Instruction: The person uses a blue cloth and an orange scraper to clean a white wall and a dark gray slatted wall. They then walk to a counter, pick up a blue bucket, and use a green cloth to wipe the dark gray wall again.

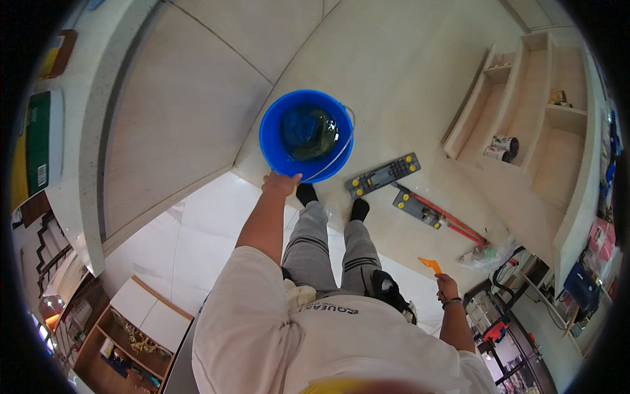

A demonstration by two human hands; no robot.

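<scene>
My left hand (281,184) grips the near edge of a blue plastic bucket (268,133), close to where its wire handle (339,152) comes down; whether the fingers hold the rim or the handle is hard to tell. Inside the bucket is water with a dark blue cloth-like thing (300,125) in it. At the right, away from my body, my right hand (447,287) holds an orange plastic scraper-like tool (430,265), its angled head pointing forward. The bucket is just ahead of my feet, which wear black socks.
Right of the bucket lie a grey flat mop plate (383,176) and a second plate (417,209) beside red poles (457,226). Further right are a clear plastic bag (485,256) and a pale shelf unit (536,118) holding two patterned cups (502,147). A pale counter (98,123) rises at left.
</scene>
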